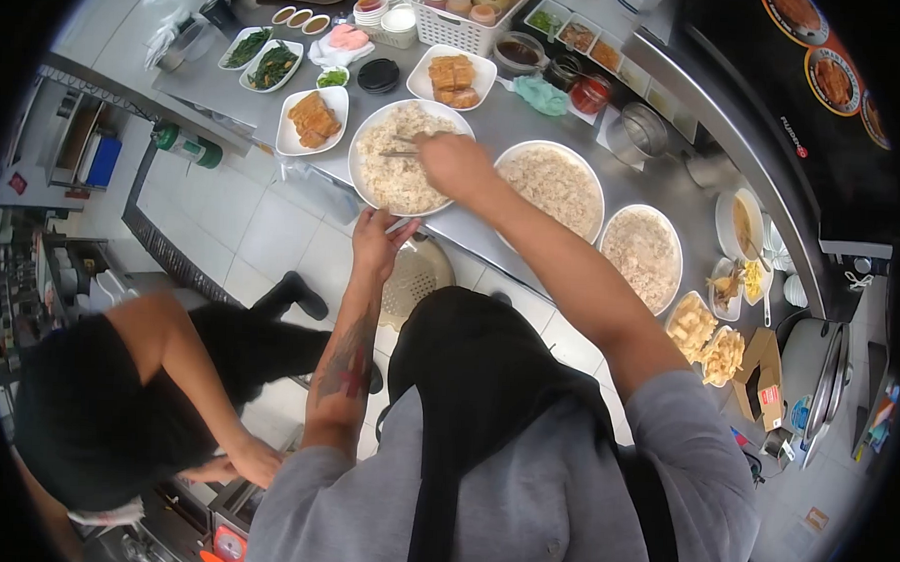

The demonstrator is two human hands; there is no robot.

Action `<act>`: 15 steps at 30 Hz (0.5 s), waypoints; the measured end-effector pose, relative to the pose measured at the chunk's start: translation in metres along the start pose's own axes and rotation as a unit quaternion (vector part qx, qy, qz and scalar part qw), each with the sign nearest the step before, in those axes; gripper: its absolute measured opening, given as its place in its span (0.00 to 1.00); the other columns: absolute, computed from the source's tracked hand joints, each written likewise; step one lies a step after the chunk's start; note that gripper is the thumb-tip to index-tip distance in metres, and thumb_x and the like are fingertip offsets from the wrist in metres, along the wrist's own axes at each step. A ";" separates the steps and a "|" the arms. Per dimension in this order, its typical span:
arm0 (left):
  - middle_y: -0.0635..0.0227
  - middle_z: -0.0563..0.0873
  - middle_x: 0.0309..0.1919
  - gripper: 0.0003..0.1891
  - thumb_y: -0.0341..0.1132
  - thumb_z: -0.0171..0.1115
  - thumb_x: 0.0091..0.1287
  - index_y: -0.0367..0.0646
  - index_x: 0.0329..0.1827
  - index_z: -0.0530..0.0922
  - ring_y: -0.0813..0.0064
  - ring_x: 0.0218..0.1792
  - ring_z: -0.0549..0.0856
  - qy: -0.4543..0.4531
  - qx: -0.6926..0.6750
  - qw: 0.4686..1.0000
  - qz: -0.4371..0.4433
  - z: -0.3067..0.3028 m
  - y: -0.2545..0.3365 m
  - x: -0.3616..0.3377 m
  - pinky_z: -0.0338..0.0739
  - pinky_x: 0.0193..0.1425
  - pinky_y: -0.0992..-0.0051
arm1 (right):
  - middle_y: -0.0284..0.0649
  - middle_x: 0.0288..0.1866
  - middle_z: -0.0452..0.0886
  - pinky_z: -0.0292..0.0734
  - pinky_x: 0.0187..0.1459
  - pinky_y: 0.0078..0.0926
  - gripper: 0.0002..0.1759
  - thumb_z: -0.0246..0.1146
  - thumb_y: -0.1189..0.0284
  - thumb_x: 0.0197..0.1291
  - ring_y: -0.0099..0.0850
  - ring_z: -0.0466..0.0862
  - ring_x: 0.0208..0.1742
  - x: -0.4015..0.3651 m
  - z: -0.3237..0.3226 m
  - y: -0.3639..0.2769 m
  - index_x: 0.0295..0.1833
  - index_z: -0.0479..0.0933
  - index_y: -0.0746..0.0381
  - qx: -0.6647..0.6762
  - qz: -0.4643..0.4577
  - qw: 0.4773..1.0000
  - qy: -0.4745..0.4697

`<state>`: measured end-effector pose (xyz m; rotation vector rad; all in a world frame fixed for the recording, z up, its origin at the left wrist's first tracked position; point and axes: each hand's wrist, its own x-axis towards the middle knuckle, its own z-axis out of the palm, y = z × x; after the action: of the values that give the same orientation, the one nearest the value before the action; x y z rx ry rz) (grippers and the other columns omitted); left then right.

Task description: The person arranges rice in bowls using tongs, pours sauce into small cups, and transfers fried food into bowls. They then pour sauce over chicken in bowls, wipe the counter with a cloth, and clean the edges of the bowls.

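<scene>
My right hand (456,166) is closed round metal tongs (400,154), whose two thin arms reach into the rice (406,185) in a round white bowl (358,182). At the near rim of that bowl is my left hand (378,245), gripping its edge from below, with some fingers hidden. Just right of my right hand stands a second bowl of rice (552,185), and beyond it a third bowl of rice (640,256). Square white dishes with sliced golden fried food (313,121) and a similar sliced portion (452,80) flank the first bowl.
Dishes of leafy greens (273,66), a black lid (379,75) and a white basket of bottles (467,32) line the counter's far side. To the right are a soup bowl (739,227) and fried pieces (692,327). Another person (149,389) works close on my left.
</scene>
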<state>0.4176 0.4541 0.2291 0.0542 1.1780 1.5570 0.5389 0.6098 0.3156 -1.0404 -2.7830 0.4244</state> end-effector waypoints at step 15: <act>0.61 0.82 0.21 0.22 0.49 0.47 0.80 0.37 0.44 0.78 0.72 0.18 0.81 0.142 0.258 0.954 0.059 -0.111 -0.052 0.015 0.71 0.21 0.74 | 0.54 0.47 0.87 0.81 0.52 0.47 0.17 0.62 0.66 0.69 0.52 0.87 0.49 -0.059 -0.033 0.014 0.58 0.82 0.61 0.185 0.147 0.972 -0.014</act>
<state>0.3836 0.3885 0.1304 0.2550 1.8198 1.3476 0.5990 0.5877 0.3404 -1.3518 -2.4341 0.9560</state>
